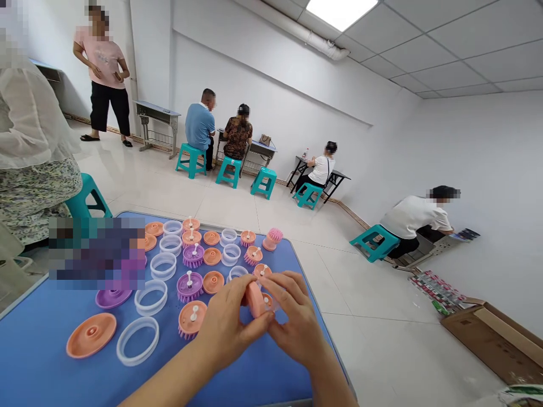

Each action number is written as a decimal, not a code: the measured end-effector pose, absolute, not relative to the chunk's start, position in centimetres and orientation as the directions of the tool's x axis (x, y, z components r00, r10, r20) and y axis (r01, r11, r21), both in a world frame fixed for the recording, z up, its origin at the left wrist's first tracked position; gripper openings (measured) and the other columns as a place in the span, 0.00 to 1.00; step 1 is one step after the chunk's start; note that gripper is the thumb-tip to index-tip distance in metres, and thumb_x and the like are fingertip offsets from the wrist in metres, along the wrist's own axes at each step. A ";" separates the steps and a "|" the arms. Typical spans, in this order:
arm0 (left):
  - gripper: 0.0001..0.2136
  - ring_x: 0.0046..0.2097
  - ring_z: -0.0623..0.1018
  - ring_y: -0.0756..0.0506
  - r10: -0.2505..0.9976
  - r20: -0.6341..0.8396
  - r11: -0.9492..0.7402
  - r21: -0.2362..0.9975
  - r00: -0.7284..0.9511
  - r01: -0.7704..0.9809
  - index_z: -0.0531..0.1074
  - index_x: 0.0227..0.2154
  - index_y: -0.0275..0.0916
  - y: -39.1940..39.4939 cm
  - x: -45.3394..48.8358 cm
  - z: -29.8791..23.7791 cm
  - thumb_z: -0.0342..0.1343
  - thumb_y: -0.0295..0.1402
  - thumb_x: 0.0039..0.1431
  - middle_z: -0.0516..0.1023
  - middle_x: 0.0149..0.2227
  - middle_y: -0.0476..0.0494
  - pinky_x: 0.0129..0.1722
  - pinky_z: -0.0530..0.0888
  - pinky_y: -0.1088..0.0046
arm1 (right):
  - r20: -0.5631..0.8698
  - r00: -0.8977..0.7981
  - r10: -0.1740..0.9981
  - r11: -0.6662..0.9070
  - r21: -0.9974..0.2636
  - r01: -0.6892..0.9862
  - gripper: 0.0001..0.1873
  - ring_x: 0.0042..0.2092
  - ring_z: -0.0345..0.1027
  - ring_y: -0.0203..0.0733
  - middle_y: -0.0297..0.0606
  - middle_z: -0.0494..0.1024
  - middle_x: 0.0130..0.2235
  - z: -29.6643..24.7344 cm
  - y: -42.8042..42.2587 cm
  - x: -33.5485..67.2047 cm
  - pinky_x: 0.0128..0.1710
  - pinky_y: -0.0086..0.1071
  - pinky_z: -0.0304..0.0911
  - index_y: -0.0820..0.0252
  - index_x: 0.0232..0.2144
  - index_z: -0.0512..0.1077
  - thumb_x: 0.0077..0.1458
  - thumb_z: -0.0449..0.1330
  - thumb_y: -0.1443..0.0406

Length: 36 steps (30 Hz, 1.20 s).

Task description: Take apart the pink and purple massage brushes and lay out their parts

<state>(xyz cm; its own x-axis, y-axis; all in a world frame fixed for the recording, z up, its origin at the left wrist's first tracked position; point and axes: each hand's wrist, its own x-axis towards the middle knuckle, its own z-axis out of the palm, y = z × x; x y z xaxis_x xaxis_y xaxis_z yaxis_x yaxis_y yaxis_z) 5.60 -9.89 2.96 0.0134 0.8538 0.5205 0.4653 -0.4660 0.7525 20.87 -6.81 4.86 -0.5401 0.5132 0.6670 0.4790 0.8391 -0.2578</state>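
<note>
Over the right side of the blue table, my left hand (227, 316) grips an orange round cap (255, 299) turned on its edge. From the other side, my right hand (299, 322) closes its fingers and thumb on the same piece, where a translucent part shows; fingers hide much of it. Beside my left hand lies an orange bristled brush head (193, 317) with a white stem. A purple bristled brush head (189, 286) sits farther back. Left of these are a clear plastic ring (138, 341) and an orange round cap (91, 335), hollow side up.
The blue table (51, 367) carries rows of more caps, rings and bristled heads. One assembled pink scrub brush (275, 239) stands at its far right corner. A person sits close at left; others sit farther off. A cardboard box (496, 339) is on the floor at right.
</note>
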 end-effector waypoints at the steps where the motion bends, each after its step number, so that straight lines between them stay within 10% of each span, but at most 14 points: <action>1: 0.17 0.34 0.74 0.46 0.844 0.536 -0.475 0.763 -0.020 0.439 0.62 0.45 0.41 -10.0 5.4 3.0 0.54 0.36 0.51 0.75 0.36 0.44 0.33 0.73 0.69 | 0.693 -0.502 0.517 0.828 -0.258 0.497 0.28 0.46 0.62 0.48 0.41 0.70 0.45 4.9 -6.9 20.8 0.44 0.44 0.63 0.51 0.52 0.60 0.48 0.57 0.71; 9: 0.16 0.35 0.73 0.48 0.786 0.455 -0.437 0.888 -0.419 0.144 0.59 0.46 0.40 -9.6 3.8 3.7 0.49 0.39 0.56 0.70 0.34 0.47 0.34 0.71 0.72 | 0.548 -0.452 0.704 0.710 -0.546 0.445 0.27 0.50 0.63 0.46 0.42 0.68 0.48 4.3 -7.2 20.4 0.48 0.40 0.62 0.54 0.50 0.57 0.46 0.57 0.72; 20: 0.15 0.34 0.72 0.50 0.780 0.430 -0.433 0.895 -0.455 0.103 0.60 0.45 0.41 -9.6 3.7 4.0 0.49 0.39 0.56 0.70 0.34 0.49 0.34 0.70 0.74 | 0.292 -0.751 0.593 0.806 -0.208 0.555 0.29 0.60 0.49 0.55 0.40 0.70 0.51 3.8 -7.1 19.3 0.57 0.56 0.47 0.55 0.54 0.60 0.49 0.59 0.69; 36: 0.16 0.41 0.73 0.46 0.860 0.344 -0.374 0.928 -0.377 -0.005 0.60 0.45 0.41 -9.5 4.0 3.9 0.50 0.41 0.55 0.69 0.43 0.44 0.38 0.72 0.70 | 0.169 -0.722 0.671 0.740 -0.210 0.638 0.26 0.59 0.52 0.55 0.41 0.71 0.50 3.3 -6.6 19.3 0.57 0.58 0.46 0.55 0.50 0.62 0.47 0.60 0.72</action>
